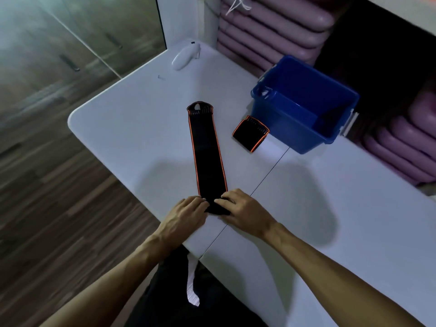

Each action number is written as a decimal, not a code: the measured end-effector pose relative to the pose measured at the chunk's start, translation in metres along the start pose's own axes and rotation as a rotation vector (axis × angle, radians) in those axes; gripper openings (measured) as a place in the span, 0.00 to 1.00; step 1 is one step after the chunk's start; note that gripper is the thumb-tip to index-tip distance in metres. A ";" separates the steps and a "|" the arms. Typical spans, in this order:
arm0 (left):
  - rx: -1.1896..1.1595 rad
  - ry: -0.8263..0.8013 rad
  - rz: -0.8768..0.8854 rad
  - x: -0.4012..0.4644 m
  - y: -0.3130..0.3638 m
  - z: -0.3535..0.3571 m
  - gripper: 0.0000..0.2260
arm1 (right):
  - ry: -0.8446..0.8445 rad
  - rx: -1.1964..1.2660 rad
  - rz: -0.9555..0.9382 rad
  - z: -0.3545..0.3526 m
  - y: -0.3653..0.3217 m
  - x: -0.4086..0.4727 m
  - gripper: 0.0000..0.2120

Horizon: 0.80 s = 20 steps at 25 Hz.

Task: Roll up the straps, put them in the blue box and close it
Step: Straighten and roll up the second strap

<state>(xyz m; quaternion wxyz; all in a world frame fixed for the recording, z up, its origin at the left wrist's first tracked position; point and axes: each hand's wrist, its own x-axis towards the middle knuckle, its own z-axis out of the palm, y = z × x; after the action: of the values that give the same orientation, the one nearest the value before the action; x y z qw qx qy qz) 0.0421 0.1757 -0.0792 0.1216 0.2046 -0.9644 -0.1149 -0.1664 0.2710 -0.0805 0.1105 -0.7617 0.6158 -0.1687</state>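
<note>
A long black strap with orange edging (206,149) lies flat on the white table (132,128), running away from me. Its near end is curled into a small roll. My left hand (186,214) and my right hand (243,211) both pinch that roll from either side. A second black and orange strap (251,133), rolled up, lies just left of the blue box (304,119). The box stands open at the far right of the table, and its inside looks bare. No lid is in view.
A white oval device (185,56) rests at the table's far corner. Stacked purple mats (271,31) sit behind and to the right of the box. The table's left edge drops to a wooden floor (47,185). A seam (266,175) crosses the tabletop.
</note>
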 end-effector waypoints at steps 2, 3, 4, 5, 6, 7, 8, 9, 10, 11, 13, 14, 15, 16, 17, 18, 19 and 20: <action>-0.025 -0.009 -0.071 0.008 0.000 -0.005 0.14 | 0.027 -0.014 -0.027 -0.003 0.001 0.007 0.16; -0.073 -0.013 -0.117 0.013 -0.001 -0.007 0.15 | 0.020 -0.004 -0.029 -0.005 0.001 0.011 0.16; -0.135 -0.017 -0.158 0.018 -0.003 -0.008 0.15 | -0.002 0.014 -0.019 -0.008 0.002 0.015 0.17; -0.192 -0.029 -0.192 0.022 -0.005 -0.010 0.17 | -0.030 0.040 0.004 -0.012 0.004 0.021 0.17; -0.238 -0.037 -0.221 0.024 -0.006 -0.011 0.18 | -0.057 0.080 0.039 -0.014 0.005 0.027 0.17; -0.279 -0.039 -0.253 0.027 -0.008 -0.012 0.19 | -0.085 0.132 0.084 -0.017 0.006 0.035 0.15; -0.322 -0.043 -0.290 0.030 -0.011 -0.013 0.21 | -0.111 0.190 0.136 -0.019 0.008 0.042 0.15; -0.358 -0.048 -0.332 0.032 -0.012 -0.013 0.22 | -0.141 0.249 0.189 -0.020 0.008 0.049 0.14; -0.385 -0.052 -0.374 0.035 -0.014 -0.014 0.22 | -0.169 0.303 0.239 -0.022 0.007 0.054 0.14; -0.406 -0.055 -0.415 0.038 -0.016 -0.014 0.21 | -0.179 0.350 0.273 -0.022 0.008 0.057 0.14; -0.436 -0.063 -0.488 0.041 -0.015 -0.012 0.18 | -0.145 0.407 0.322 -0.022 0.011 0.057 0.11; -0.435 -0.063 -0.511 0.042 -0.012 -0.012 0.15 | -0.118 0.417 0.351 -0.020 0.012 0.055 0.09; -0.405 -0.058 -0.527 0.044 -0.009 -0.013 0.13 | -0.089 0.423 0.377 -0.020 0.012 0.054 0.08; -0.335 -0.045 -0.534 0.044 -0.007 -0.014 0.11 | -0.062 0.422 0.394 -0.017 0.011 0.054 0.08; -0.235 -0.024 -0.530 0.045 -0.006 -0.015 0.10 | -0.030 0.404 0.397 -0.015 0.010 0.055 0.08; -0.137 -0.001 -0.513 0.045 -0.006 -0.015 0.10 | 0.010 0.352 0.380 -0.011 0.008 0.055 0.08; -0.063 0.033 -0.480 0.044 -0.008 -0.014 0.09 | 0.051 0.256 0.341 -0.008 0.007 0.055 0.09; -0.022 0.074 -0.431 0.043 -0.010 -0.012 0.07 | 0.084 0.129 0.285 -0.005 0.005 0.053 0.09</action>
<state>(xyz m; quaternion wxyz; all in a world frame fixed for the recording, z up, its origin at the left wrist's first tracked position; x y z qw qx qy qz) 0.0105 0.1468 -0.0627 0.1316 0.4089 -0.8920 -0.1410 -0.1634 0.2182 -0.0714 0.1564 -0.6501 0.7097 -0.2220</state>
